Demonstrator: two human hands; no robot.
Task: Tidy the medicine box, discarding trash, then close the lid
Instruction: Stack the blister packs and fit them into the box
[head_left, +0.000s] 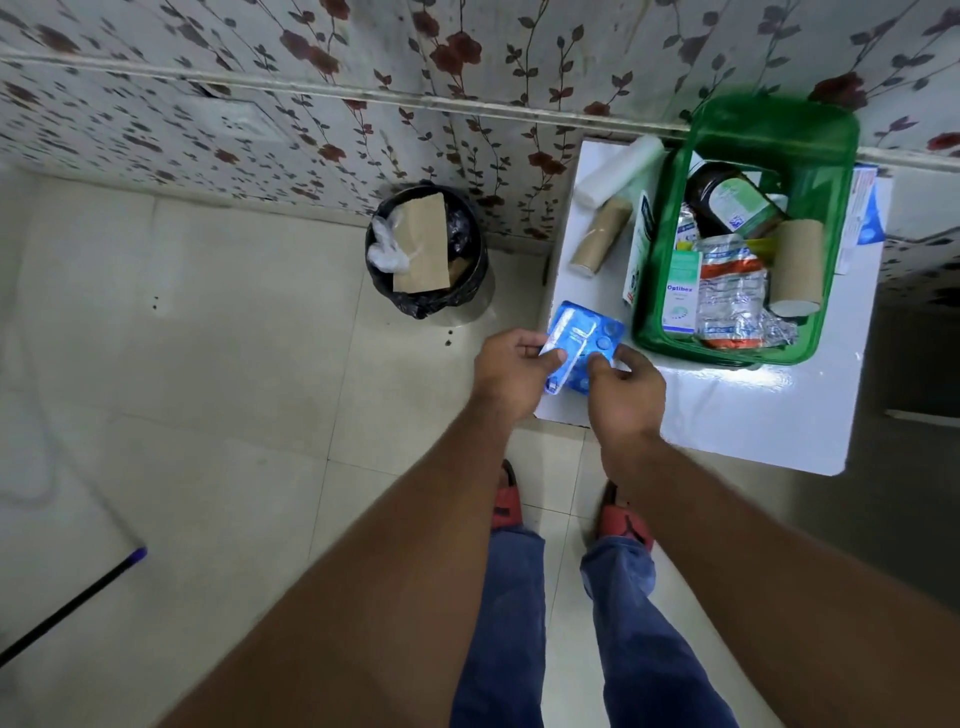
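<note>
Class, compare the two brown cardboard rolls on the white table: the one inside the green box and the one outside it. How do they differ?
The roll inside the green box, at its right side, looks wider and stubbier; the roll outside looks slimmer and longer. The inside roll rests against medicine packets; the outside roll lies on the bare white table, beside a white roll. Both are brown with their pale ends towards the camera.

box (670, 332) on table (727, 415), just ahead-right of right hand (626, 392) | bottle (732, 205), cartons, strips, 1 roll (797, 267) inside box | 2 rolls (600, 236) on table left of box, ahead of both hands | bin (426, 249) on floor, ahead-left of left hand (511, 371) | blister packs (584, 343) between the 2 hands
</note>
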